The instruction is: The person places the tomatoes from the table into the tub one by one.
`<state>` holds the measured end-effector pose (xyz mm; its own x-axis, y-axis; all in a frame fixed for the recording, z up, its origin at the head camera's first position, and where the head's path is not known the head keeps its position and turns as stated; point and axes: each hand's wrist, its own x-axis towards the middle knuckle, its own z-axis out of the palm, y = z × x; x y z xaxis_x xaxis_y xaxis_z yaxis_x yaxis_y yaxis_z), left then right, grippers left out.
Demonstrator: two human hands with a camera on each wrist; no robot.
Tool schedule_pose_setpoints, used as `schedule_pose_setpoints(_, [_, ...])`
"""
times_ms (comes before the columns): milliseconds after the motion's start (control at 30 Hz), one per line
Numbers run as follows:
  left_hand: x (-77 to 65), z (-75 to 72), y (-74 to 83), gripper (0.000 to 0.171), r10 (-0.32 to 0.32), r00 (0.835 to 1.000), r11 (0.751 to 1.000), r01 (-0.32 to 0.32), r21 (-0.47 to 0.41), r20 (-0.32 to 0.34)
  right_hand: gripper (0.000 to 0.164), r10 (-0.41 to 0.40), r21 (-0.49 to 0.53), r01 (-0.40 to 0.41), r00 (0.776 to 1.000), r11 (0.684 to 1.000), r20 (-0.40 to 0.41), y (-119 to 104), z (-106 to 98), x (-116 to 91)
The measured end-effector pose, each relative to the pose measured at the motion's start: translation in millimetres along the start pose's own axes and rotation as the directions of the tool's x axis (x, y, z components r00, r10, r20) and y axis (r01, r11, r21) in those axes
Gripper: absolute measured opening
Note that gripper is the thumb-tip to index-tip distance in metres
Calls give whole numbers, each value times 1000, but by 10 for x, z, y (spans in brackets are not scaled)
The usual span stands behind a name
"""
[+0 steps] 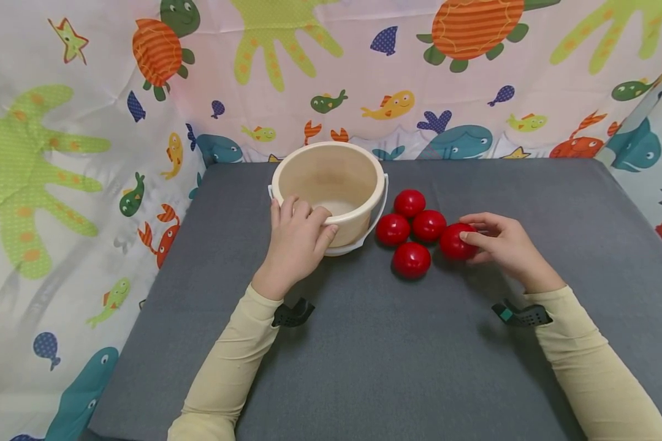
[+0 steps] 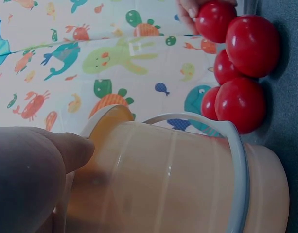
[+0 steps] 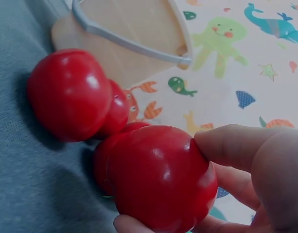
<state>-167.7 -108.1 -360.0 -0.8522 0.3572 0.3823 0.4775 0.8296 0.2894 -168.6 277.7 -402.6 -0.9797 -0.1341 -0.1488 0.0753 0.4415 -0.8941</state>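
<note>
A cream bucket (image 1: 358, 230) with a pale grey handle stands upright at the back of the table. My left hand (image 1: 299, 240) grips its near rim, fingers over the edge and thumb along the outside. To the bucket's right, my right hand (image 1: 504, 248) holds a shiny red tomato (image 1: 455, 242) between thumb and fingers; in the right wrist view this tomato (image 3: 161, 177) partly covers others behind it. Whether it still touches the table is unclear. Several more tomatoes (image 1: 411, 261) lie grouped between the bucket and the held one. The visible part of the bucket's floor is bare.
A dark grey cloth covers the table (image 1: 397, 367). Behind it and to the left hangs a white curtain (image 1: 309, 55) printed with sea animals, close to the bucket's back. Dark bands (image 1: 293, 312) are on both wrists.
</note>
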Motion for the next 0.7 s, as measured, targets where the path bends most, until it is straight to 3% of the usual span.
schedule_pose_setpoints(400, [9, 21, -12, 23, -1, 1000, 1000, 1, 9, 1, 51, -47, -20, 46, 996, 999, -72, -345, -78, 86])
schedule_pose_setpoints(700, [1, 10, -5, 23, 1, 1000, 1000, -1, 8, -10, 46, -126, -5, 126, 983, 992, -130, -827, -129, 229])
